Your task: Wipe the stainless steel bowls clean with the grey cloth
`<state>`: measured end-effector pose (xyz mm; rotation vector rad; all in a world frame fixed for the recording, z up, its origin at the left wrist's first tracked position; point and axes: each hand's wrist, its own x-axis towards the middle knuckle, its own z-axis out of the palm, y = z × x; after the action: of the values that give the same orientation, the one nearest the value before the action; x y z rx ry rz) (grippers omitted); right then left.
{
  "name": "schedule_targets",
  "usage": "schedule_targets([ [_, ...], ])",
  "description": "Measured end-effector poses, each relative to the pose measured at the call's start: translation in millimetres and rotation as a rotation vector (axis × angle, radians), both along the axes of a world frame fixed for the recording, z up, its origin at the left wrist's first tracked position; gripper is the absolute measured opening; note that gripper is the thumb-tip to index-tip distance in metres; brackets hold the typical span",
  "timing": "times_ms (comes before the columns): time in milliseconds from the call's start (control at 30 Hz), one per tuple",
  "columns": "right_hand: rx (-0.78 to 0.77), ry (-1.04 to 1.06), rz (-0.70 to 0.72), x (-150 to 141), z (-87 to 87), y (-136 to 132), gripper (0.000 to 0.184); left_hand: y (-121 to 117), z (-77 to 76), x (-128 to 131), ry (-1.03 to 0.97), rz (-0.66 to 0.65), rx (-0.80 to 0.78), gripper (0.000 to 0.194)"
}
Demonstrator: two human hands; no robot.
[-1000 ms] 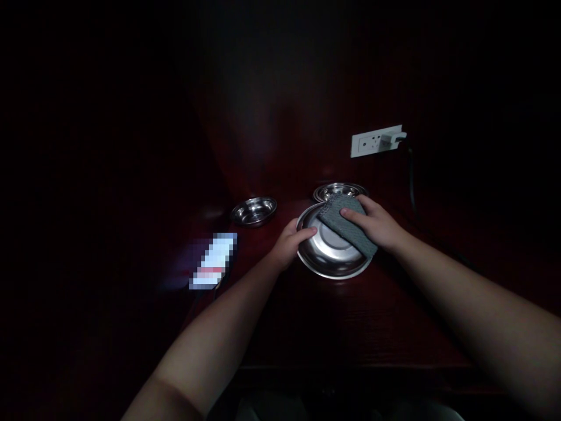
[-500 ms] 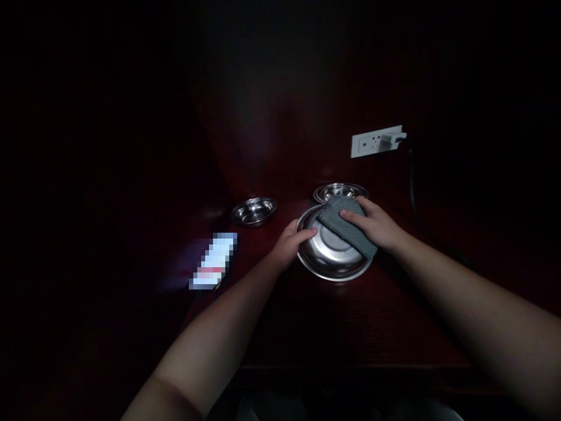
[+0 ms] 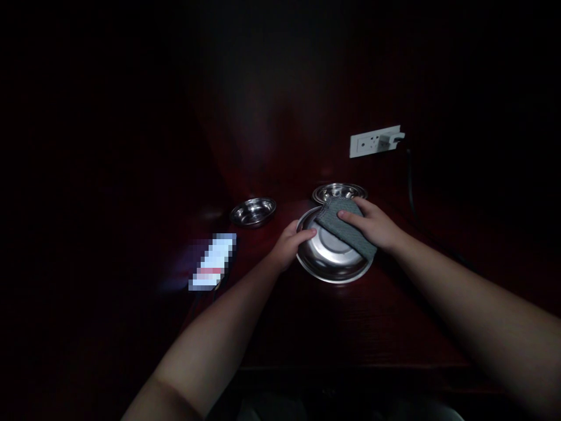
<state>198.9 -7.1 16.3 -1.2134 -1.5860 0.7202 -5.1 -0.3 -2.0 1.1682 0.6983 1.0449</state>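
My left hand (image 3: 291,244) grips the left rim of a shiny steel bowl (image 3: 331,266), its thumb lying over the inside edge. In my right hand (image 3: 372,224) is a folded grey-green cloth (image 3: 344,228), with the thumb on top and the other fingers mostly hidden behind. The cloth covers the upper right of the bowl and overlaps its rim. The bowl tilts so that its inside faces me. Just behind it sit stacked steel bowls (image 3: 339,190), partly hidden by the cloth and the held bowl.
Another steel bowl (image 3: 253,211) stands on the dark red table (image 3: 350,327), to the left. A lit phone (image 3: 213,261) with a pixelated screen lies nearer on that side. On the back wall is a white socket (image 3: 376,142) with a plug and a dark cable (image 3: 411,181).
The held bowl's lower rim has dropped slightly, while the cloth stays pressed over its upper right with only a tiny shift. Both hands keep their holds.
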Motion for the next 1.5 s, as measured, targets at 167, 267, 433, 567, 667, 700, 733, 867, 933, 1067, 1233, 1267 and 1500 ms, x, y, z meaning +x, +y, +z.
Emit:
schedule_targets([
  [167, -0.016, -0.016, 0.002, 0.1, 1.9, -1.4, 0.040, -2.4, 1.9, 0.3, 0.001, 0.005, -0.002, 0.036],
  [267, -0.025, -0.015, 0.010, -0.1, 2.4, -2.1, 0.041, -2.4, 2.0, 0.1, 0.003, 0.006, -0.004, 0.035],
  [433, -0.029, -0.020, 0.010, 0.4, 1.9, -1.0, 0.040, -0.9, -1.2, -0.3, 0.010, 0.014, -0.010, 0.036],
  [567, -0.094, 0.013, 0.013, -0.5, 2.1, -0.7, 0.043, -1.3, -3.7, 0.8, 0.005, 0.051, -0.054, 0.036],
  [667, -0.101, 0.060, -0.006, -1.9, 2.4, -0.8, 0.045, 0.0, -2.0, 1.1, -0.071, 0.087, -0.069, 0.036],
  [700, -0.088, 0.083, -0.020, -2.2, 2.2, -0.3, 0.044, 1.0, -0.9, 0.7, -0.122, 0.095, -0.072, 0.036],
  [733, -0.069, 0.106, -0.041, -2.2, 1.7, 0.7, 0.044, 2.1, 0.1, 0.2, -0.179, 0.091, -0.077, 0.034],
  [867, 0.011, 0.188, -0.188, 0.6, -3.0, 8.2, 0.046, 1.8, 0.8, -2.0, -0.316, -0.048, -0.133, 0.033],
  [933, 0.033, 0.214, -0.231, 3.2, -5.7, 11.9, 0.046, -3.2, -2.1, -1.2, -0.280, -0.117, -0.138, 0.036],
  [1067, 0.019, 0.208, -0.227, 6.3, -7.7, 14.3, 0.043, -14.3, -8.1, 3.0, -0.107, -0.142, -0.097, 0.051],
  [1233, -0.009, 0.183, -0.202, 1.9, -6.7, 10.0, 0.042, -10.7, -7.2, 4.5, -0.047, -0.024, -0.027, 0.057],
  [1267, -0.010, 0.173, -0.208, 0.9, -6.6, 9.3, 0.042, -8.9, -6.6, 4.3, -0.044, -0.016, -0.018, 0.058],
  [1500, 0.023, 0.154, -0.210, 0.3, -5.8, 8.7, 0.044, -4.5, -5.6, 3.4, -0.047, -0.010, 0.021, 0.062],
])
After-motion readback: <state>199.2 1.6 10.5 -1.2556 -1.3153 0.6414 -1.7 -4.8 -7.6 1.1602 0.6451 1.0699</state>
